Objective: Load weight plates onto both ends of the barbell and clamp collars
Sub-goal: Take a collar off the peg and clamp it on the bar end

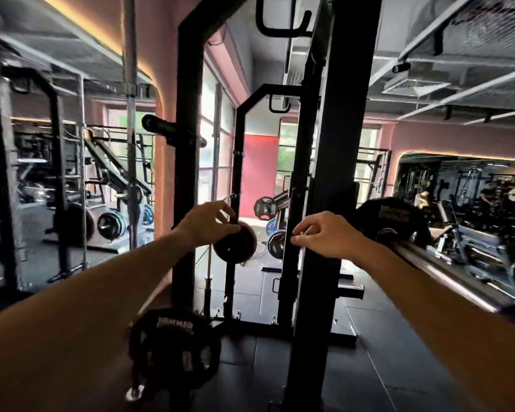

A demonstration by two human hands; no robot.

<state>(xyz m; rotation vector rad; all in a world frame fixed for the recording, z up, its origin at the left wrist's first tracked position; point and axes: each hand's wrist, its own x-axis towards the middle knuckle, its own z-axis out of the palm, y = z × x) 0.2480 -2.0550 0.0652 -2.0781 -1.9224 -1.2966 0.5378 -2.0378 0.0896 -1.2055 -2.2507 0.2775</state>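
1. Hanging nearest, at the lower centre of the frame, a black plate (174,349) is sitting on a storage peg.
2. Reaching forward at mid-frame, the left hand (207,226) is touching a small dark plate (235,243) on the rack (318,203), fingers loosely curled; whether it is gripping, I cannot tell.
3. Hovering just right of it, the right hand (324,234) is pinching its fingertips together; nothing held is showing.
4. Running along the right edge, the barbell (446,272) is already carrying one black plate (393,221); no collar is visible, so loading looks partly done.
5. Lying underneath, dark rubber flooring (384,352) is covering the gym; mirrors and further racks are standing behind.
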